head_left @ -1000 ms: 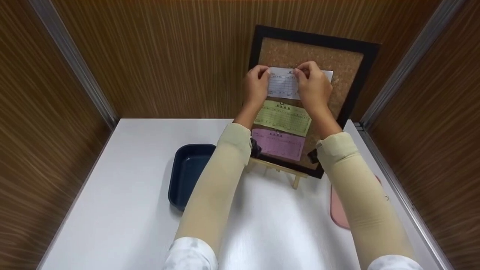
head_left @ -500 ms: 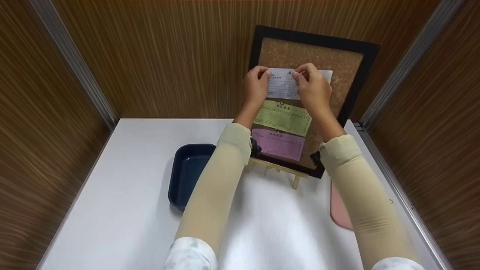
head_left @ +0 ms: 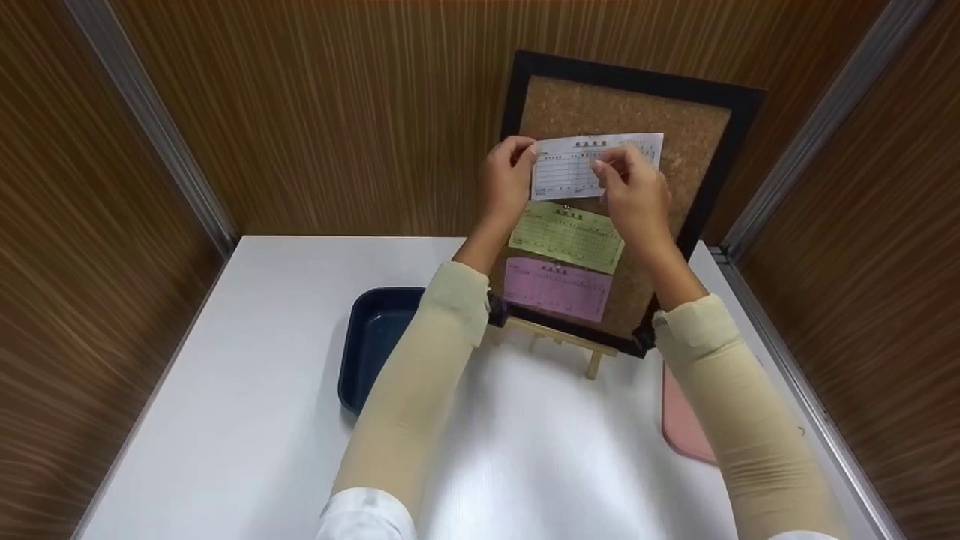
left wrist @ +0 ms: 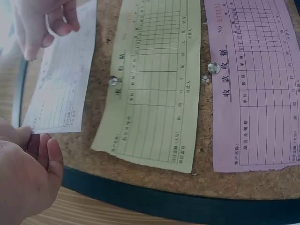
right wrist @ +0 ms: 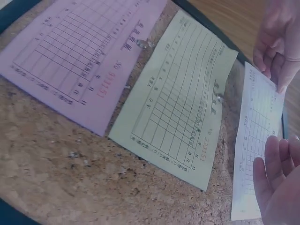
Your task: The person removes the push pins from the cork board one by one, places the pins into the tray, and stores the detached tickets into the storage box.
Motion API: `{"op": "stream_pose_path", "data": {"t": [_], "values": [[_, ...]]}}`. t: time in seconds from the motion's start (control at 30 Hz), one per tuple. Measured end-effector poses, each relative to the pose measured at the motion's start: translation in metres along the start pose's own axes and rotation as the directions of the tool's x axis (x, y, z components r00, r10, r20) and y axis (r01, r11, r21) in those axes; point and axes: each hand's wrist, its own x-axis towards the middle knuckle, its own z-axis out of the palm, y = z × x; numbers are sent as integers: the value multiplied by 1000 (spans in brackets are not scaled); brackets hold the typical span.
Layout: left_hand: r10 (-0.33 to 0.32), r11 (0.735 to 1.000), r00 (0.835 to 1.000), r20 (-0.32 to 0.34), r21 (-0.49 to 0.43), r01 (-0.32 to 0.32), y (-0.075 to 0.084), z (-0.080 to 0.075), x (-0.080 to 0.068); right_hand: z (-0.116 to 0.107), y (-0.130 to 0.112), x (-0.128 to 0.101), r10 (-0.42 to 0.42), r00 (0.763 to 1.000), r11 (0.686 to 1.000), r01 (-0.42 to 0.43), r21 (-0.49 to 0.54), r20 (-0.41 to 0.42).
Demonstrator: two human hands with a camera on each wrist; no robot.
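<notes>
A white printed receipt slip (head_left: 559, 178) lies in front of the upper part of a black-framed cork board (head_left: 686, 165). My left hand (head_left: 510, 180) pinches the slip's left end between thumb and fingers. My right hand (head_left: 637, 199) is over the right half of the slip, thumb and forefinger close together; I cannot tell whether something small is between them. Below are a green receipt slip (head_left: 566, 236) and a pink receipt slip (head_left: 556, 289). In the left wrist view, a clear pin (left wrist: 112, 81) marks the green slip's top edge and another clear pin (left wrist: 213, 68) the pink one's.
The board leans on a small wooden easel (head_left: 592, 364) standing on a white table (head_left: 247, 360). A dark blue tray (head_left: 382, 330) is at the left, partly behind my left sleeve. At the right, a pink tray (head_left: 682, 420) shows beside my right sleeve. Wood-grain walls enclose the table.
My right hand has drawn down and back from the white slip's top edge. The slip has tilted, its right end higher, and its heading now shows. My left hand keeps its pinch.
</notes>
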Motion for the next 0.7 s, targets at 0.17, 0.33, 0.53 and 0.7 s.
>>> {"op": "stream_pose_path", "data": {"t": [0.17, 0.33, 0.53, 0.7], "values": [[44, 998, 999, -6, -38, -44, 6, -13, -15, -6, 5, -22, -85, 996, 993, 85, 81, -13], [76, 996, 997, 3, -40, -75, 3, -30, -41, -11, 14, -51, -147, 989, 975, 148, 168, -17], [51, 995, 999, -20, -85, -52, -8, -54, -72, -18, 29, -82, -129, 991, 970, 131, 204, -19], [-8, 998, 999, -46, -66, 5, -19, -76, -96, -26, 45, -104, -70, 997, 975, 73, 209, -24]]}}
